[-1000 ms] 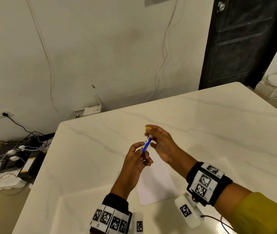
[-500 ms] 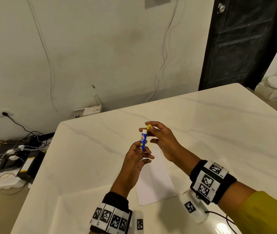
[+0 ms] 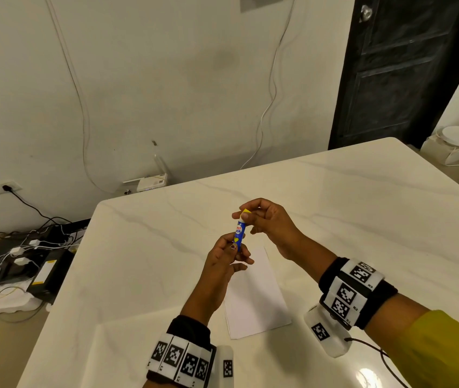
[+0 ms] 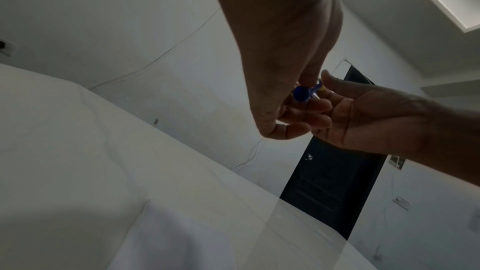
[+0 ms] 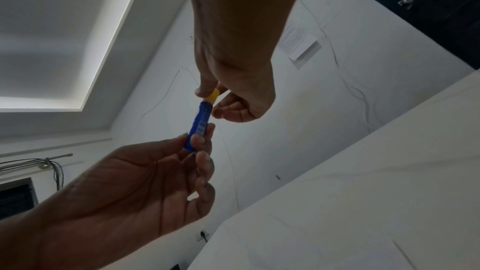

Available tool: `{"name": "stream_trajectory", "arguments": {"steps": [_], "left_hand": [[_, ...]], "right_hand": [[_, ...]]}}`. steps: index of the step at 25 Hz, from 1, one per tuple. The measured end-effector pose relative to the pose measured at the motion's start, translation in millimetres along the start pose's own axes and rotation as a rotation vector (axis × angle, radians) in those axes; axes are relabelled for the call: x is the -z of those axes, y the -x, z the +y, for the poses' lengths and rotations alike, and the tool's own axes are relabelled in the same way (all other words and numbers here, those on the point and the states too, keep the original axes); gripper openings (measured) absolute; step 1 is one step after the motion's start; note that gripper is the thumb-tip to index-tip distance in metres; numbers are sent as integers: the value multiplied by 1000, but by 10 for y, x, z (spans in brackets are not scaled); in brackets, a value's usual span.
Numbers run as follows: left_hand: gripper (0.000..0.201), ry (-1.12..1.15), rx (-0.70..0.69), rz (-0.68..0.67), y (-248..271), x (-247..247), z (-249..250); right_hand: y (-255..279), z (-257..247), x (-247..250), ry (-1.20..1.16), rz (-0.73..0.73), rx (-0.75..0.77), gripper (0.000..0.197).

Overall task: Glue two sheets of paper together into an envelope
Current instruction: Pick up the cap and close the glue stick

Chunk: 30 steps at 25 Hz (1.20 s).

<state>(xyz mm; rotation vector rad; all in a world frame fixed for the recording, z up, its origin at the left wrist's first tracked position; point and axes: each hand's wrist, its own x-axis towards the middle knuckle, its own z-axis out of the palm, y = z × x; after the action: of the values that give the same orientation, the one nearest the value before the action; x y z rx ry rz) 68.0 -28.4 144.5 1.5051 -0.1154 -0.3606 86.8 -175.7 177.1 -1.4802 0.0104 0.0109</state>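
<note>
Between both hands (image 3: 250, 236), glue stick (image 3: 240, 232); above paper (image 3: 253, 295)

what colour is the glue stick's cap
Yellow; the cap on the blue glue stick shows best in the right wrist view.

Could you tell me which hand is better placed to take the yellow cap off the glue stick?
Right, probably. The right hand already pinches the yellow cap, while the left hand grips the glue stick by its blue barrel, above the paper.
</note>
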Motion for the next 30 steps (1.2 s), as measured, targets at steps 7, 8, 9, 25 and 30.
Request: {"name": "stream_trajectory", "arguments": {"steps": [7,8,9,25,30], "left_hand": [[17,-100,-41,-27,47,42,-48],[17,-117,-47,-18,48,40,-64],[17,-139,-62,-4,58,27,-66],[22,-260,62,693,62,651,-929],[12,-480,197,681,273,1029,-1318]], "right_hand": [[-45,-101,155,143,-153,-59,14],[-48,-108,161,159,-156,-79,14],[-49,-117,158,180,-143,-100,13],[97,154,37,436,50,-86,38],[96,-10,434,296,277,-13,15]]}}
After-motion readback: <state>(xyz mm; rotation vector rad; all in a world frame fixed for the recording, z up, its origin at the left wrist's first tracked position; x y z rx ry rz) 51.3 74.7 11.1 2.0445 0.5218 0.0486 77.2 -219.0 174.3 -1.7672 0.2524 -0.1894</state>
